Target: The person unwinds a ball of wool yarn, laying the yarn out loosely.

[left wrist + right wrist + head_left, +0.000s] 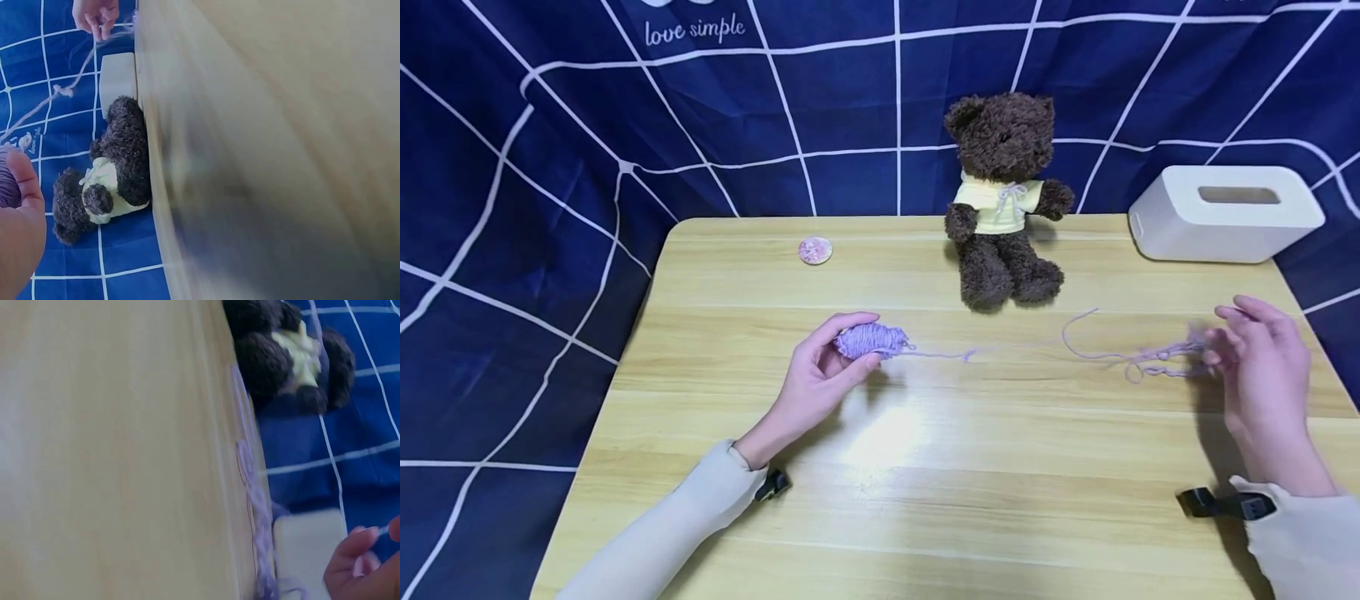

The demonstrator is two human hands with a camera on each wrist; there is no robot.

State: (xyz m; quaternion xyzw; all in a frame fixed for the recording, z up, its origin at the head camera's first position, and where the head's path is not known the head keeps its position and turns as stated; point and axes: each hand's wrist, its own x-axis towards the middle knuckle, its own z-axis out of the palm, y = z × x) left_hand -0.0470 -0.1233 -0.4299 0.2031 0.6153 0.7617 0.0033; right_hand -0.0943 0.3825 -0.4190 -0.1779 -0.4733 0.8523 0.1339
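My left hand (823, 367) grips a small wound ball of purple yarn (871, 341), fingers behind it and thumb along its near side. From the ball a thin strand (936, 355) with a small knot runs to the right. In the left wrist view that knotted strand (65, 91) rises from the ball (9, 181) to the right hand (97, 15). My right hand (1266, 367), fingers curled, holds the yarn at its fingertips. Beside those fingers, loose tangled yarn (1165, 357) trails leftward; the right wrist view shows this tangle (259, 512) close over the table.
Behind the yarn a brown teddy bear (1000, 200) in a pale yellow shirt sits on the wooden table (970, 517). A white tissue box (1225, 214) stands at the back right. At the back left lies a round pink disc (815, 250). Blue gridded cloth (850, 100) surrounds the table.
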